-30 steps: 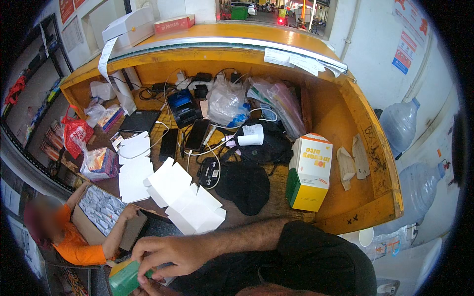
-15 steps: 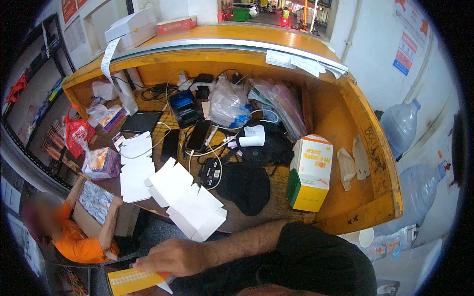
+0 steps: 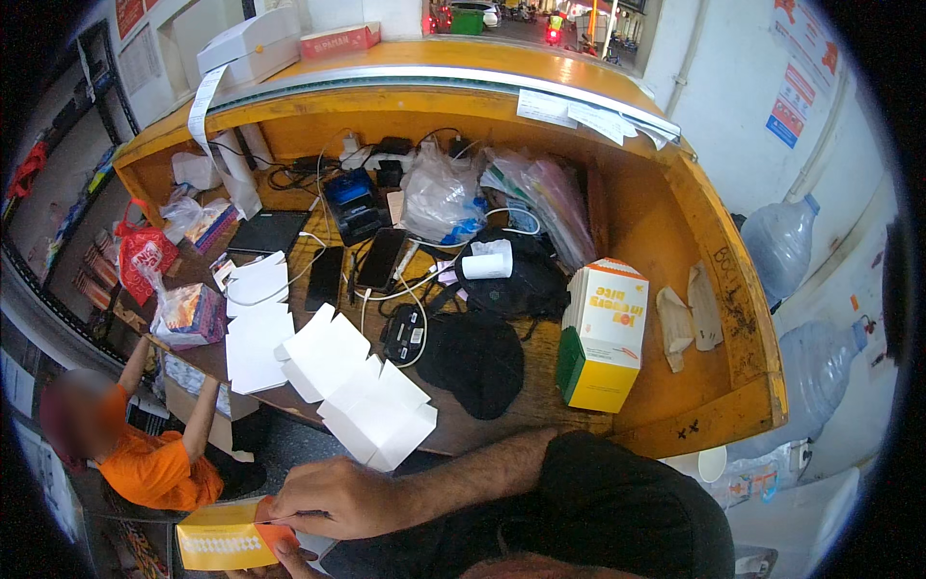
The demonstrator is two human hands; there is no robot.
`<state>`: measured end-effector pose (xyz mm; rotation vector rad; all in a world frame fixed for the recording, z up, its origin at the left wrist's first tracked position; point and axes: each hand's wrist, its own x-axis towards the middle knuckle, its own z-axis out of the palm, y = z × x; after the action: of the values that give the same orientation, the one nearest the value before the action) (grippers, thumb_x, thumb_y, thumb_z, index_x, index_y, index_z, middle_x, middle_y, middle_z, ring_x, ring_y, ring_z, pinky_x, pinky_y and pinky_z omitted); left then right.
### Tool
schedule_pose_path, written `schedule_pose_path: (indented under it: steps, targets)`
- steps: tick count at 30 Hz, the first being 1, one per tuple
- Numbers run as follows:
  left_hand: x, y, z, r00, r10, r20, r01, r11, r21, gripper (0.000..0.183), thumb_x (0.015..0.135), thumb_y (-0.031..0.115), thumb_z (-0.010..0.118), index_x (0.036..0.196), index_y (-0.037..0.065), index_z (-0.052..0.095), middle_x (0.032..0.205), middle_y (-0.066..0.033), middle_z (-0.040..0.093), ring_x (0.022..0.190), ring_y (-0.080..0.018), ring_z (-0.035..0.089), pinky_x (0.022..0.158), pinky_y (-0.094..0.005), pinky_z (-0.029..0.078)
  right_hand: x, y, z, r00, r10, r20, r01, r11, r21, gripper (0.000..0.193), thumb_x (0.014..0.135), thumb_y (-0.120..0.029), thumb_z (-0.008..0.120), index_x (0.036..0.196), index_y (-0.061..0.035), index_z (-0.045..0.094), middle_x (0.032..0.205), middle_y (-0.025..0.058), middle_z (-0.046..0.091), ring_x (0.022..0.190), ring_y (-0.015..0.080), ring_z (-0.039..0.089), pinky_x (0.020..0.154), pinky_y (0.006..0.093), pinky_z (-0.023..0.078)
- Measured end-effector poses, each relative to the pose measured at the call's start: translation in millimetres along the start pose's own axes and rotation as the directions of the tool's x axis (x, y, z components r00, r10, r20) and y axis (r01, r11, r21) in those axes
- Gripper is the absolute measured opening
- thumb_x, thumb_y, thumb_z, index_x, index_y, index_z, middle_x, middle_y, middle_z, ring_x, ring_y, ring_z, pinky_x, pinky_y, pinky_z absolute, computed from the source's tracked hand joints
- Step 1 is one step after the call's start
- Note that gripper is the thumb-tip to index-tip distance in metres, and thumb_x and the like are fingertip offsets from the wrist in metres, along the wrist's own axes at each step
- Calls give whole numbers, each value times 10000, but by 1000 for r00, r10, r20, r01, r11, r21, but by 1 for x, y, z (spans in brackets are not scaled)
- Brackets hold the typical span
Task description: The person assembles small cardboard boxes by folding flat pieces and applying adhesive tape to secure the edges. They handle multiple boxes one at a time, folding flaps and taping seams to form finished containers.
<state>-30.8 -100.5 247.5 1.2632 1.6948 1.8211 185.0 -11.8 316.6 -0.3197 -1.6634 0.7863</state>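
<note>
A yellow cardboard box (image 3: 224,536) with a pale pattern on its side and an orange flap sits low at the left, partly folded. My right hand (image 3: 333,497), at the end of a bare forearm with a black sleeve, pinches the orange flap end from above. Below it my left hand (image 3: 292,560) shows only some fingers at the picture's lower edge, gripping the same end of the box. Flat white cardboard blanks (image 3: 362,396) lie on the counter edge beyond my hands. A stack of folded yellow, green and white cartons (image 3: 608,338) stands at the right.
The wooden counter (image 3: 714,415) holds a black cap (image 3: 473,362), phones (image 3: 384,261), cables, a card terminal (image 3: 354,203), plastic bags (image 3: 439,198) and a paper roll (image 3: 487,265). A co-worker in orange (image 3: 159,468) handles a carton (image 3: 203,396) at the left. Water bottles (image 3: 815,372) stand right.
The yellow box has shifted left and turned, its orange flap showing more. My left fingers show more clearly. The co-worker's carton has gone lower, partly behind the counter.
</note>
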Motion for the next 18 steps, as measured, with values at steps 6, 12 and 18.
schedule_pose_path:
  steps: [6, 12, 18]
  targets:
    - [-8, 59, 27, 990, 41, -138, -24, 992, 127, 403, 1046, 175, 732, 1338, -74, 608, 1187, -250, 742, 999, -278, 734, 851, -339, 600, 6, -9, -3, 970, 229, 77, -237, 961, 140, 149, 972, -88, 808, 1075, -9, 736, 988, 106, 756, 892, 208, 732, 706, 337, 584]
    - [-9, 84, 51, 940, 294, -174, -262, 947, 187, 233, 1016, 23, 746, 1188, -117, 674, 1053, -286, 778, 923, -319, 776, 817, -375, 645, -3, -13, 14, 990, 118, -74, -104, 980, 172, 152, 950, -104, 821, 1012, -7, 721, 1000, 123, 714, 928, 260, 721, 745, 380, 585]
    - [-13, 82, 49, 943, 283, -173, -287, 958, 1, 192, 999, 3, 756, 1138, -116, 700, 1116, -290, 769, 972, -337, 768, 840, -394, 652, 1, -11, 13, 998, 7, -61, 9, 968, 251, 155, 930, -58, 828, 1022, -5, 716, 1126, 137, 706, 1016, 304, 718, 814, 403, 582]
